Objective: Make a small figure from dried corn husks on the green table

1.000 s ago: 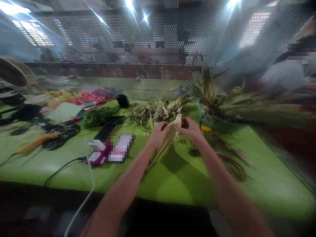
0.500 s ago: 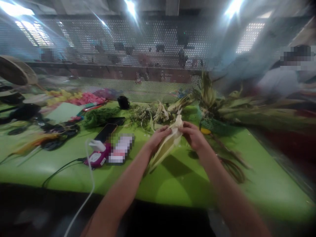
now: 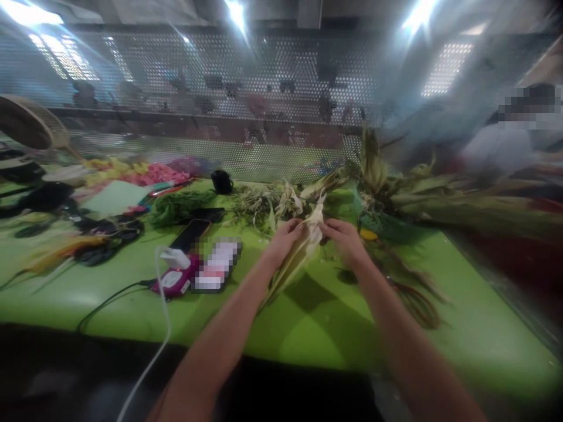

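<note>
Above the green table (image 3: pixel 316 328) my two hands meet around a pale yellowish bundle of long dried leaves (image 3: pixel 295 258). My left hand (image 3: pixel 285 239) is closed round the bundle just below its top. My right hand (image 3: pixel 345 237) pinches the pale folded tip of the same bundle from the right. The leaf ends hang down and to the left, toward the table. A heap of similar dried and green leaves (image 3: pixel 281 202) lies just behind my hands.
A dark phone (image 3: pixel 190 233), a pink device with a white cable (image 3: pixel 173 275) and black scissors (image 3: pixel 94 253) lie on the left. Pink and yellow pieces (image 3: pixel 145 173) sit at the back left. A big pile of long leaves (image 3: pixel 440 193) fills the right, beside a seated person (image 3: pixel 505 146).
My hands have shifted slightly up and together on the leaf bundle; its pale tip was turned and folded between my fingers. Everything else on the table stays put.
</note>
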The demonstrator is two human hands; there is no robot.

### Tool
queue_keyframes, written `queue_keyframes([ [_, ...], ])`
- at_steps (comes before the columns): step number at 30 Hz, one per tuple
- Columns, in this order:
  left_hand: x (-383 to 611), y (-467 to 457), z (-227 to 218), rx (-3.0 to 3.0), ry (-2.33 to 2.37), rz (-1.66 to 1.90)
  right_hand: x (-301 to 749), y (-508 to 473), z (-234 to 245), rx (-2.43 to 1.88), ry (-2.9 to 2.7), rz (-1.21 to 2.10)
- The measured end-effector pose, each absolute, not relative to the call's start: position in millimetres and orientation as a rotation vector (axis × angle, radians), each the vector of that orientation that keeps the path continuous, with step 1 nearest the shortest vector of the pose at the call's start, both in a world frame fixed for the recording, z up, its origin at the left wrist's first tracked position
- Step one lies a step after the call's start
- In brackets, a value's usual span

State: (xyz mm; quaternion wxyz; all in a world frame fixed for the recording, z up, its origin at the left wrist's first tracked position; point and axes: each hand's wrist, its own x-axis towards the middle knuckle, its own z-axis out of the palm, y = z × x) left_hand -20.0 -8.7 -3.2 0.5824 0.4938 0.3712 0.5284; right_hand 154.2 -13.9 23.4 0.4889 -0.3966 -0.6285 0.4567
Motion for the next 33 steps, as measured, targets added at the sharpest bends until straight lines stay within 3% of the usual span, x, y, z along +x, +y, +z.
queue_keyframes([
  [6, -14.7, -11.0, -3.5, 0.957, 0.723, 1.164, 155.3, -15.4, 27.3, -0.864, -1.515, 1.221],
  [18, -15.5, -16.7, 0.8, 1.0, 0.819, 1.149, 157.3, -9.8, 16.2, -1.084, -1.745, 0.474],
  [24, -18.4, -11.0, -3.9, 1.051, 0.95, 1.101, 173.9, -17.0, 27.3, -1.191, -1.632, 0.404],
  [33, -19.0, -4.0, -11.0, 1.062, 0.967, 1.0, 308.3, -108.6, 10.9, -1.882, -1.951, 0.331],
])
